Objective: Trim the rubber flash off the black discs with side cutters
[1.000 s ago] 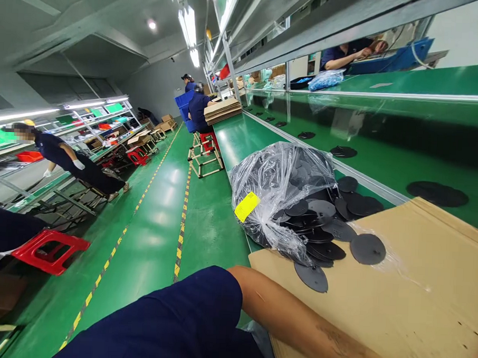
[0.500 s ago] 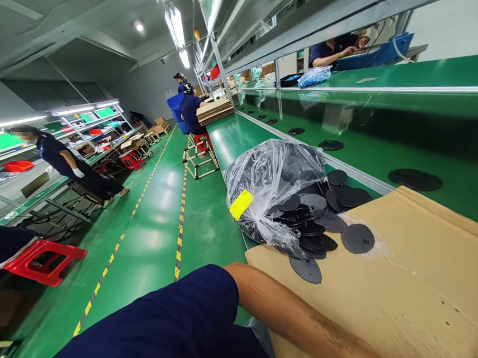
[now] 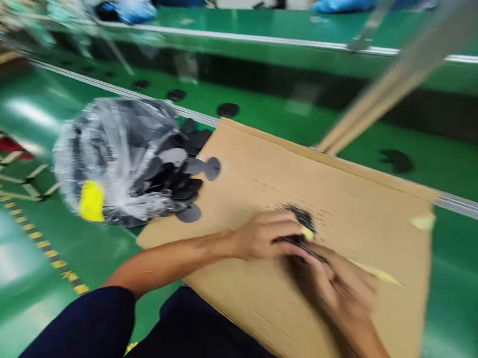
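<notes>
The view is smeared by motion. Both my hands meet over a brown cardboard sheet (image 3: 353, 178). My left hand (image 3: 266, 236) is closed in a pinch on a black disc (image 3: 300, 217). Touching it, my right hand (image 3: 337, 289) is curled shut on something thin that I cannot make out, with a pale yellow strip (image 3: 377, 273) lying beside it. To the left lies a clear plastic bag (image 3: 113, 152) with a yellow label (image 3: 91, 200), and several black discs (image 3: 187, 171) spill from it onto the cardboard's edge.
The green conveyor belt (image 3: 273, 109) runs behind the cardboard and carries single black discs (image 3: 228, 110). A metal upright (image 3: 389, 80) slants across the upper right. A blue bag (image 3: 133, 8) sits on the far side. The green floor with yellow striped tape (image 3: 42, 239) is at left.
The view has swung from the aisle down to the cardboard. Both hands, out of view before, now show together over it.
</notes>
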Demonstrator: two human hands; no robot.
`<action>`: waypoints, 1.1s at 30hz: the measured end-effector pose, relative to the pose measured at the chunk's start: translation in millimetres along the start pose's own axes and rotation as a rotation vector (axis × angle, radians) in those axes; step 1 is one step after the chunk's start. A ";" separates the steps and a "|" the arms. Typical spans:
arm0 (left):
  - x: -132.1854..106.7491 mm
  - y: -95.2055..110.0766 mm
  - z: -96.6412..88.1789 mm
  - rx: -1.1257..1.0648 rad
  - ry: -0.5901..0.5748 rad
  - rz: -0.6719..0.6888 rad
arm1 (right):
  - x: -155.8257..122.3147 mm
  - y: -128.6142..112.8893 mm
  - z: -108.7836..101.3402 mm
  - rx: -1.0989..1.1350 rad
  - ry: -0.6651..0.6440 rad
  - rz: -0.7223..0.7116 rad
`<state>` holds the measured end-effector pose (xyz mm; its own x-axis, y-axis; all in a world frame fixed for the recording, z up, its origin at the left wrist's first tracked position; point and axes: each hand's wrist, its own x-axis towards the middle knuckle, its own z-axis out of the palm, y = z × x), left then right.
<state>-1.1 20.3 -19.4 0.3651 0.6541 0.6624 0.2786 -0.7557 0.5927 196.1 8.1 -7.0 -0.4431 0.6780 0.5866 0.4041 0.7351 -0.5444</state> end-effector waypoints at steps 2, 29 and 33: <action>-2.3 2.0 2.6 -0.110 0.073 -0.015 | -6.4 -7.6 -11.2 -0.033 -0.020 0.017; 2.8 22.3 -4.4 -0.137 0.063 -0.018 | -4.8 -9.6 -5.1 0.176 0.029 0.040; -0.3 20.5 -2.3 -0.023 0.085 0.013 | -2.8 -10.2 -4.1 0.187 0.106 0.077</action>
<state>2.5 4.7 -6.4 0.2915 0.6450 0.7064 0.2533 -0.7641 0.5932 196.4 -1.3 -0.7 -0.3263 0.7358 0.5935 0.2735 0.6744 -0.6858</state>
